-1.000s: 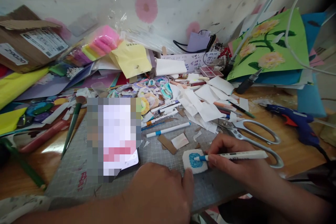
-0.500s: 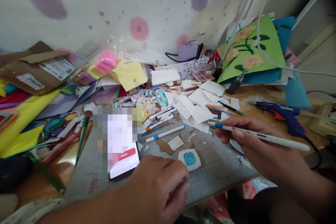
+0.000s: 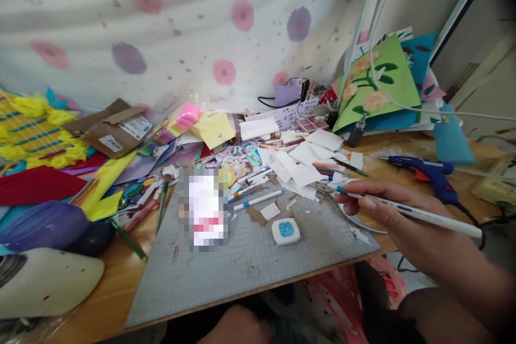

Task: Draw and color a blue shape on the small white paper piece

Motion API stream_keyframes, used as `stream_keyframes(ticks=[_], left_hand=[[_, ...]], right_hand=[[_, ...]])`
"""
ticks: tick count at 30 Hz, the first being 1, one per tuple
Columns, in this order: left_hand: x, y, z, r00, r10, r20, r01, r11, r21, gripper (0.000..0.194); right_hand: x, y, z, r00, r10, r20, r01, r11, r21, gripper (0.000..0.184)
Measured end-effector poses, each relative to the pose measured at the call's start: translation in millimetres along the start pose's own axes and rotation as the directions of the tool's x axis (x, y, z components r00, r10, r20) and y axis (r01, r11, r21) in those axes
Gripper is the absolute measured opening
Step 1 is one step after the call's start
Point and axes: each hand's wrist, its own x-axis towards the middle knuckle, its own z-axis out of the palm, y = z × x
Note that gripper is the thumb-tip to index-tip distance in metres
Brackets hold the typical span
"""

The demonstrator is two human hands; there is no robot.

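My right hand (image 3: 387, 207) is closed around a white marker pen (image 3: 427, 216) with a blue band near its tip, held over the right side of the grey cutting mat (image 3: 226, 274). The tip points left. Below the mat's front edge, my left hand (image 3: 239, 327) shows only in part and its fingers are hidden. A small white rounded block (image 3: 275, 232) with a blue scribbled patch on top lies on the mat, apart from both hands. Behind it rests a similar white marker (image 3: 258, 200) with blue ends. A phone (image 3: 205, 207), blurred out, is on the mat's left.
Paper scraps (image 3: 300, 169) and pens crowd the mat's back. A blue glue gun (image 3: 433, 172) lies at right, near a green flower card (image 3: 382, 83). A cardboard parcel (image 3: 116, 129), a purple rounded object (image 3: 44, 226) and a white lamp-like object (image 3: 52, 282) are on the left.
My left hand has withdrawn from beside the block and phone to below the mat's edge. The view has shifted, showing more of the left side. My right hand still holds the marker.
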Motion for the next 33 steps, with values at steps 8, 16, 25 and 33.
stream_keyframes(ticks=[8, 16, 25, 33], left_hand=[[-19, -5, -73.0, 0.968, 0.173, -0.18, -0.188, 0.98, -0.068, 0.026], [22, -40, -120.2, 0.896, -0.399, -0.193, 0.342, 0.899, -0.274, 0.052], [46, -55, -112.5, 0.876, -0.472, -0.103, 0.426, 0.855, -0.296, 0.052], [45, -61, -117.9, 0.916, -0.38, -0.125, 0.344, 0.908, -0.238, 0.056]], right_hand=[[-13, -4, -12, 0.998, -0.062, 0.008, 0.062, 0.997, -0.036, 0.028], [-18, -1, -18, 0.997, -0.063, 0.047, 0.064, 0.997, -0.031, 0.025], [-3, 10, -2, 0.965, -0.043, 0.26, 0.036, 0.999, 0.032, 0.021], [7, 27, 36, 0.882, 0.137, 0.451, -0.199, 0.975, 0.094, 0.021]])
